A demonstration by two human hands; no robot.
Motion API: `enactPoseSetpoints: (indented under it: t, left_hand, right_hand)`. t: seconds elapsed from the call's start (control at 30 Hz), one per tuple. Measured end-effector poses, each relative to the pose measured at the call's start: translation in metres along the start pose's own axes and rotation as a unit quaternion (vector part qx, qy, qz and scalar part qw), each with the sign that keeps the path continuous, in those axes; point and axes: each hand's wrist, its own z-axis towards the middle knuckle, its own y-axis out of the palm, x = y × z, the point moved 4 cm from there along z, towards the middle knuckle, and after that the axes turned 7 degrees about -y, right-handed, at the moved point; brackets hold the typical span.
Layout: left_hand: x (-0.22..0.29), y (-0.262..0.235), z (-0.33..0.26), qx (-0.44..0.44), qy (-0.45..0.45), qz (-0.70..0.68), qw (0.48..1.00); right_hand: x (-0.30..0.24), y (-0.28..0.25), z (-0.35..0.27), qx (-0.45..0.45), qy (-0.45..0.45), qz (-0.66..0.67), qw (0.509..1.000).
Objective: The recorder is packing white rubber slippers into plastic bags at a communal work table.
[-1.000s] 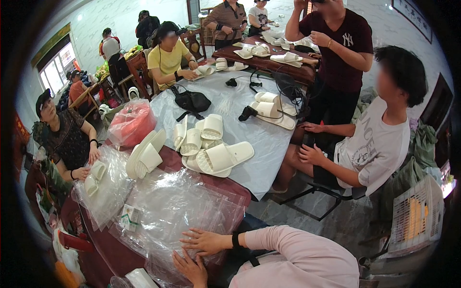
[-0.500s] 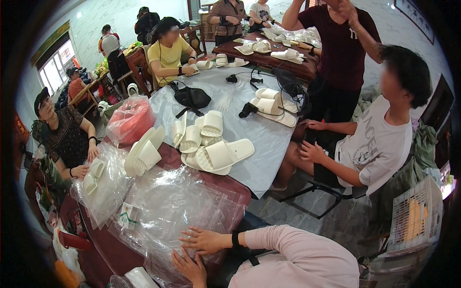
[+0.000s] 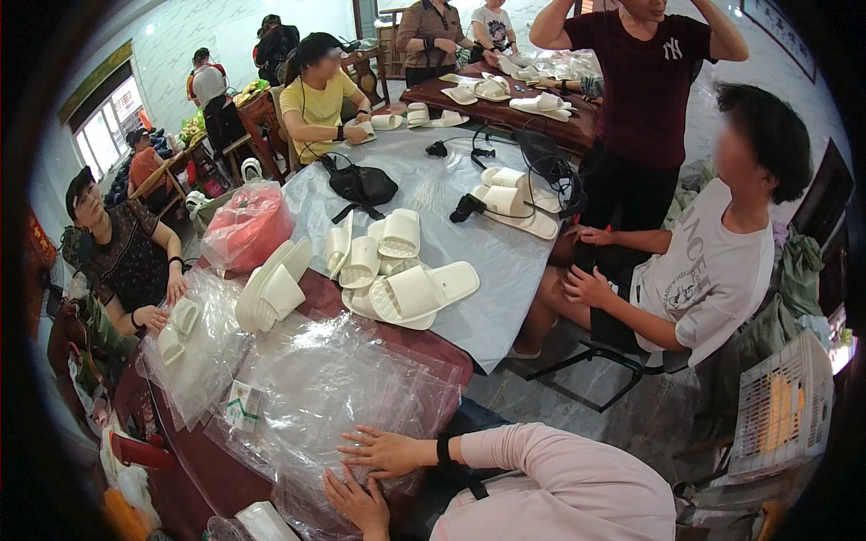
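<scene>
Both hands are staying put since the earlier frame; only the standing person's arms are shifting. Right hand [image 3: 386, 451] is lying flat, fingers spread, on the stack of clear plastic bags [image 3: 334, 388]; left hand [image 3: 356, 500] is resting open on its near edge, holding nothing. Stack is stretching up-left from the hands across the tabletop [image 3: 203, 464], right hand nearer its middle. Cream slippers [image 3: 406, 290] are lying beyond: about seven in the heap.

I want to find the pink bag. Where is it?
In the head view, the pink bag sits on the table's left side, just behind the upright white slippers and left of the black pouch.
</scene>
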Motion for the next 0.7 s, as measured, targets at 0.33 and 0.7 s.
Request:
enactPoseSetpoints:
  t: [0.33, 0.7]
  left_hand:
    - [0.0016, -0.0024, 0.0010, -0.009, -0.005, -0.014, 1.000]
    - [0.0058, -0.0078, 0.0017, -0.024, -0.020, -0.012, 0.999]
  right_hand:
    - [-0.0016, -0.0045, 0.0004, -0.013, 0.003, 0.009, 1.000]
    - [-0.0015, -0.0046, -0.0001, -0.005, 0.001, 0.012, 1.000]
